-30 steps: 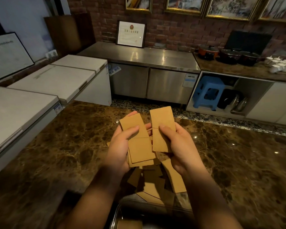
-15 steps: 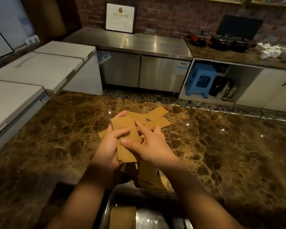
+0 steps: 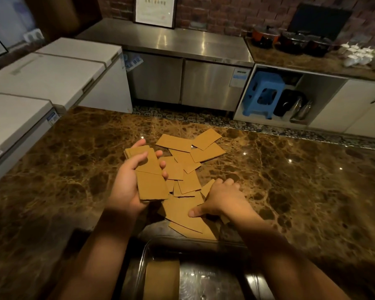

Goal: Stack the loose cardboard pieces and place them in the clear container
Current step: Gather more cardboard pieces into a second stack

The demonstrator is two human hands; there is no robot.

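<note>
My left hand [image 3: 128,187] holds a small stack of brown cardboard pieces [image 3: 148,176] above the marble counter. Several loose cardboard pieces [image 3: 186,169] lie scattered on the counter in front of me. My right hand [image 3: 221,198] is down on the near part of that pile, thumb and fingers pinching one loose piece [image 3: 182,211]. The clear container [image 3: 145,256] sits at the counter's near edge between my forearms, with a cardboard stack [image 3: 162,278] inside it.
The brown marble counter [image 3: 290,180] stretches left and right of the pile. White chest freezers [image 3: 52,74] stand to the left, a steel cabinet [image 3: 182,61] beyond the floor gap, and a blue stool [image 3: 262,92] sits in a cupboard.
My right hand has left the stack and dropped to the loose pile on the counter. My left hand keeps the stack. The view has tilted downward.
</note>
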